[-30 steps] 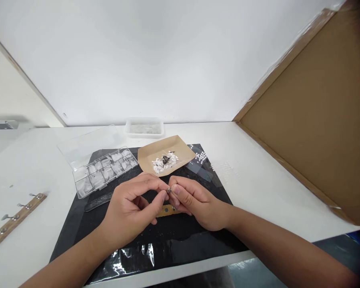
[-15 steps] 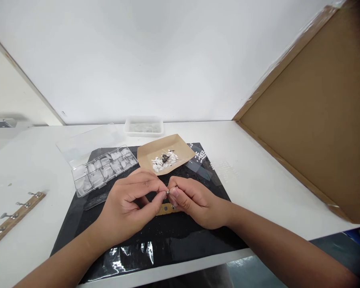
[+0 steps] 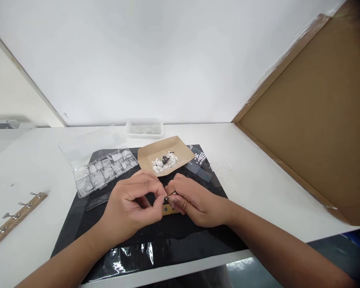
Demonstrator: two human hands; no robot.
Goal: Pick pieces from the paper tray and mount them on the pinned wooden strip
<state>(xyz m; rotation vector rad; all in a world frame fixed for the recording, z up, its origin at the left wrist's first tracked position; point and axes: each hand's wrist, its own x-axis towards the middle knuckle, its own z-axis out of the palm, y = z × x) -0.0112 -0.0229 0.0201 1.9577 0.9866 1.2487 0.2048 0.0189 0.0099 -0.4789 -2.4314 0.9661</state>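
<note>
Over the black mat [image 3: 144, 244] my two hands meet fingertip to fingertip. My left hand [image 3: 138, 200] is closed in a pinch at a tiny metallic piece [image 3: 166, 197], too small to name. My right hand [image 3: 195, 202] is closed round a small metal item [image 3: 173, 193], mostly hidden by its fingers; whether the two pieces are joined I cannot tell. Just beneath the fingertips lies a yellow strip with dark round spots [image 3: 167, 209], partly covered by my hands. Behind them sits a brown paper tray [image 3: 183, 150] with white scraps [image 3: 159, 164] and a dark clump [image 3: 165, 159].
A clear compartment box [image 3: 105, 170] with small bags lies open at left. Behind stands a white plastic tub [image 3: 144, 128]. A wooden strip with metal hooks [image 3: 16, 218] is at far left. Small white labels [image 3: 200, 156] lie at the mat's right corner. Cardboard [image 3: 306, 120] rises at right.
My right hand has turned slightly, so more of the small metal item shows between its fingers. My left fingertips have shifted a little left and down. The view has moved slightly.
</note>
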